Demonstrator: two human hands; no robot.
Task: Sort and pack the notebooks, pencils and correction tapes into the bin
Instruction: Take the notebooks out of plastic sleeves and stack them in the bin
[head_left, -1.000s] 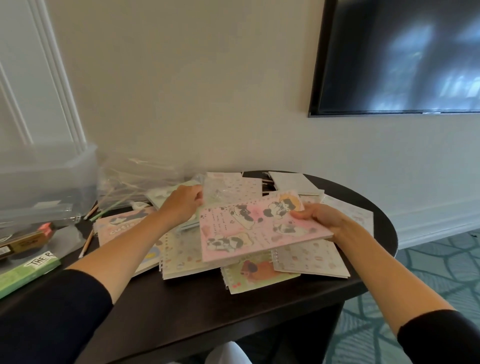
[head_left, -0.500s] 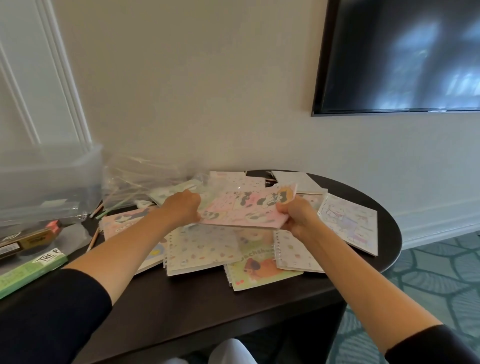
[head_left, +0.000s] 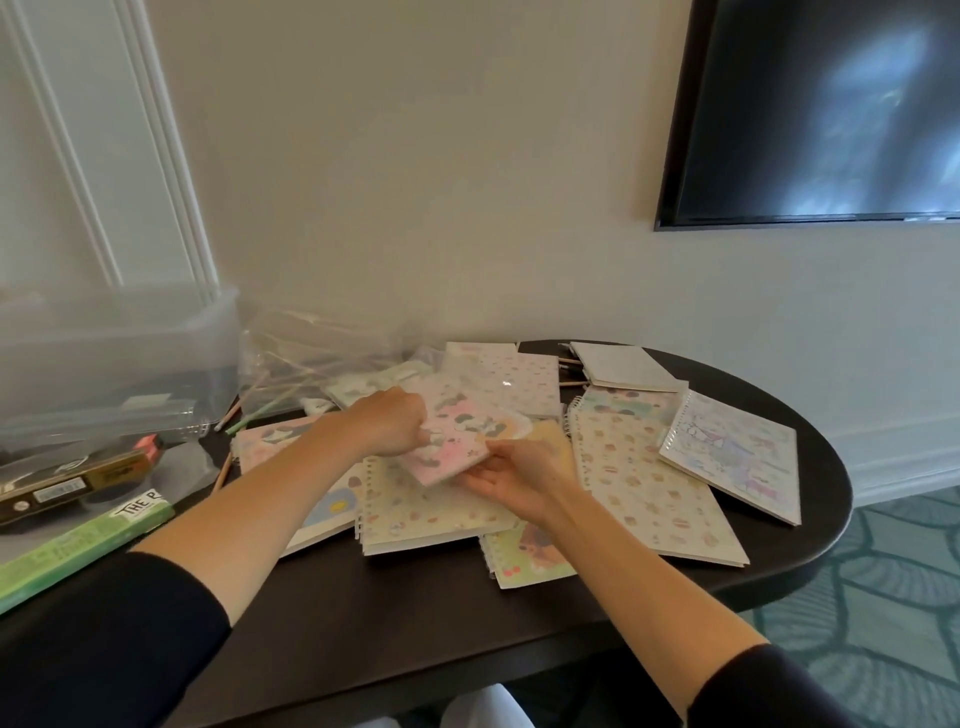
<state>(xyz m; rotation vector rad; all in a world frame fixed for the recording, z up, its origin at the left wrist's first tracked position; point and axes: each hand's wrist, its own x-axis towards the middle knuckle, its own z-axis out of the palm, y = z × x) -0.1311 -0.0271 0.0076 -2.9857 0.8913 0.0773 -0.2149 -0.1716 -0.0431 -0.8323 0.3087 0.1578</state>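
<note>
Now both grips are on the pink notebook (head_left: 457, 441). The left grip (head_left: 387, 423) is curled over its left edge, and the right grip (head_left: 511, 475) holds its near corner from below, thumb along the edge. The pink notebook is tilted and raised a little over the pile, which lies on the dark surface (head_left: 363, 623).

Directly beneath the pink notebook lies a cream spiral notebook (head_left: 415, 514). Near of it, a small green notebook (head_left: 530, 561) pokes out from under the pile. Right of the pink notebook lies a dotted notebook (head_left: 649, 483), and farther right a white and lilac notebook (head_left: 732, 457) overlaps that one's edge.

Left of the pink notebook, loose pencils (head_left: 249, 410) lie by a crumpled clear bag (head_left: 311, 343). Farther left stands the clear bin (head_left: 104, 364), with a long green box (head_left: 78, 551) near of it. Up and right of the pink notebook, a dark screen (head_left: 821, 104) hangs on the wall.
</note>
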